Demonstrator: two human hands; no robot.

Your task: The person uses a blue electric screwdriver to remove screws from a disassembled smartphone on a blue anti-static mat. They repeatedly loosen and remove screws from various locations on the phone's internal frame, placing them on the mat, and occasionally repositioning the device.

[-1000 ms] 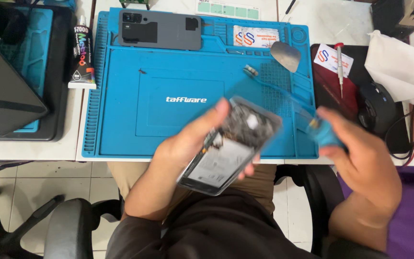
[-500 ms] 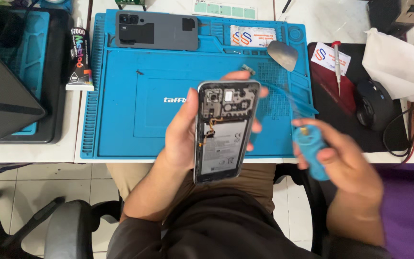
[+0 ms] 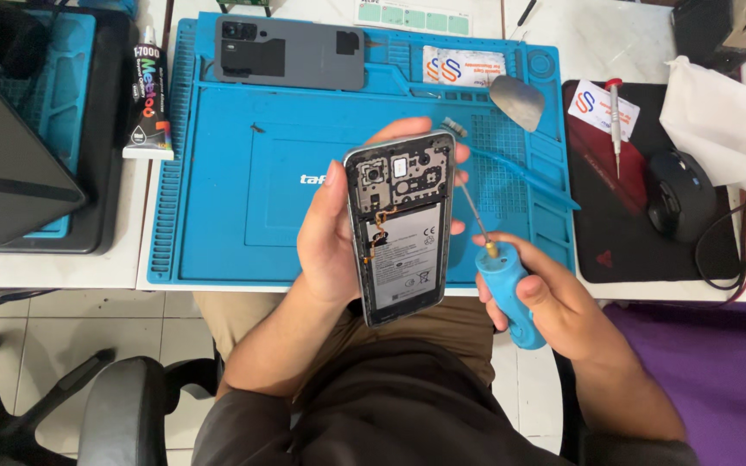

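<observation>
Head view: left hand [image 3: 331, 246] — fingers wrapped around an opened phone [image 3: 403, 226], back cover off, held upright above the near edge of the blue mat [image 3: 218, 207]. Right hand [image 3: 554, 302] — fingers closed on a blue-handled screwdriver [image 3: 504, 289], its tip at the phone's right edge. Grey back cover [image 3: 291, 53] lies on the mat's far side; glue tube [image 3: 148, 99] on the counter [image 3: 62, 269], left.

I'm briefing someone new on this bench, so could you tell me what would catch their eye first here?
First, the opened smartphone, back cover off with battery and circuit board exposed, held upright in the left hand at centre. Beside it, the right hand grips a blue-handled screwdriver whose tip points at the phone's upper right edge. Behind lies the bright blue repair mat, with the grey back cover at its top edge.
</observation>
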